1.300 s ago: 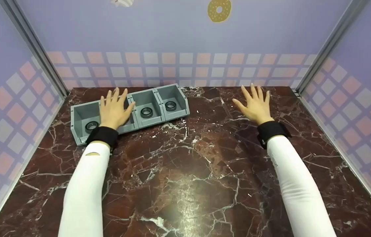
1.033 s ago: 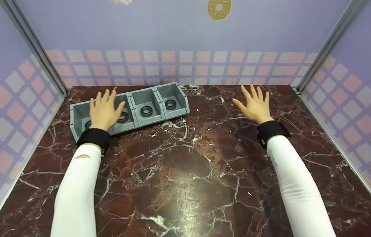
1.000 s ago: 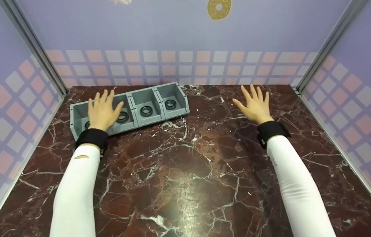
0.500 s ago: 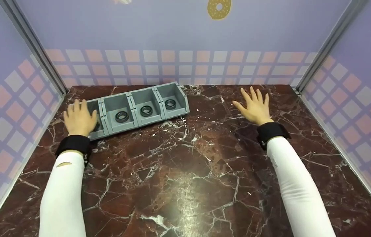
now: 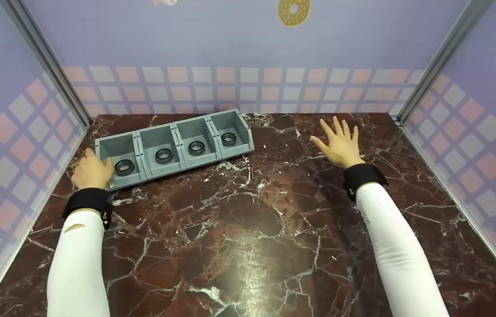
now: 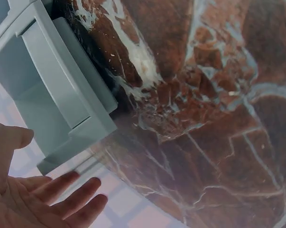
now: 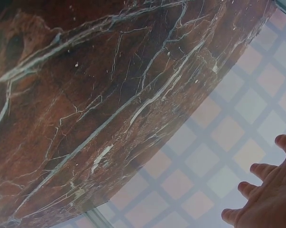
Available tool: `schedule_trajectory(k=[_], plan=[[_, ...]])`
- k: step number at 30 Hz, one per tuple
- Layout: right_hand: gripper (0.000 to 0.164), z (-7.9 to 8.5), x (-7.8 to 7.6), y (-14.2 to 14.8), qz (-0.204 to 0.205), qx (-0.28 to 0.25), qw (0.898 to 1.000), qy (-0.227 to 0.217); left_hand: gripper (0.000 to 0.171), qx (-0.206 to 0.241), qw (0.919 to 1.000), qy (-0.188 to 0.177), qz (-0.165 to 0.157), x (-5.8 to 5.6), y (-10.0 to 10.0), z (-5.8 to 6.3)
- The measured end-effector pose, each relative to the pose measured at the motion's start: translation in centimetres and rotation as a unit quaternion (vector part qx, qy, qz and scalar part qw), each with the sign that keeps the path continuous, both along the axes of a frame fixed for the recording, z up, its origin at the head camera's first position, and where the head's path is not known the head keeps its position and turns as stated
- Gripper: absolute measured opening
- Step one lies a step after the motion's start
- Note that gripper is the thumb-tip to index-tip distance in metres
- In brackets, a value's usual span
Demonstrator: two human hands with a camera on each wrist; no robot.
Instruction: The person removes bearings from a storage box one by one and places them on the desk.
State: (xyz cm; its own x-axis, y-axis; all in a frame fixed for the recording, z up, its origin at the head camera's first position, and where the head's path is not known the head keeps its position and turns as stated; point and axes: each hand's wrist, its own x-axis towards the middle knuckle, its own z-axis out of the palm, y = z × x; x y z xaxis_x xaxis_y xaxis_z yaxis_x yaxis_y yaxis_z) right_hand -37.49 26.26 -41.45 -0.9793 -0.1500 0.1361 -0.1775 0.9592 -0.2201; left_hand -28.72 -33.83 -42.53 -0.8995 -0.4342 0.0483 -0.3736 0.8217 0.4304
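Observation:
A grey tray (image 5: pixel 166 171) with a row of several compartments lies slanted at the back left of the marble table (image 5: pixel 248 220). Each compartment holds one black ring, the leftmost ring (image 5: pixel 124 167) nearest my left hand. That left hand (image 5: pixel 91 171) is by the tray's left front corner. In the left wrist view the left hand (image 6: pixel 43 190) has relaxed fingers, holds nothing, and is just off the tray's end (image 6: pixel 52 95). My right hand (image 5: pixel 339 143) lies flat with spread fingers at the back right, far from the tray; the right hand's fingertips (image 7: pixel 263 199) show in the right wrist view.
Lilac walls with a checked band close in the table on the left, back and right, with metal posts (image 5: pixel 49 66) in the corners. The table's edge (image 7: pixel 147 137) meets the wall just beyond my right hand.
My left hand has slid from above the tray's middle compartments leftwards and back to the tray's left front corner, uncovering the two left rings. The right hand has hardly moved.

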Motion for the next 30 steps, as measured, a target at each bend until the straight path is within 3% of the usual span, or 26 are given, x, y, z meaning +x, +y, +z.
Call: schedule_trajectory(k=[8,30], plan=[[0.073,-0.2,-0.1,0.0,-0.003,0.001,1.0,0.002,0.059,0.018,0.9995,-0.024,-0.005,0.2,-0.5,-0.6],[0.073,-0.1,0.0,0.0,-0.002,-0.007,1.0,-0.001,0.054,0.024,0.9991,0.004,-0.035,-0.2,-1.5,-2.0]])
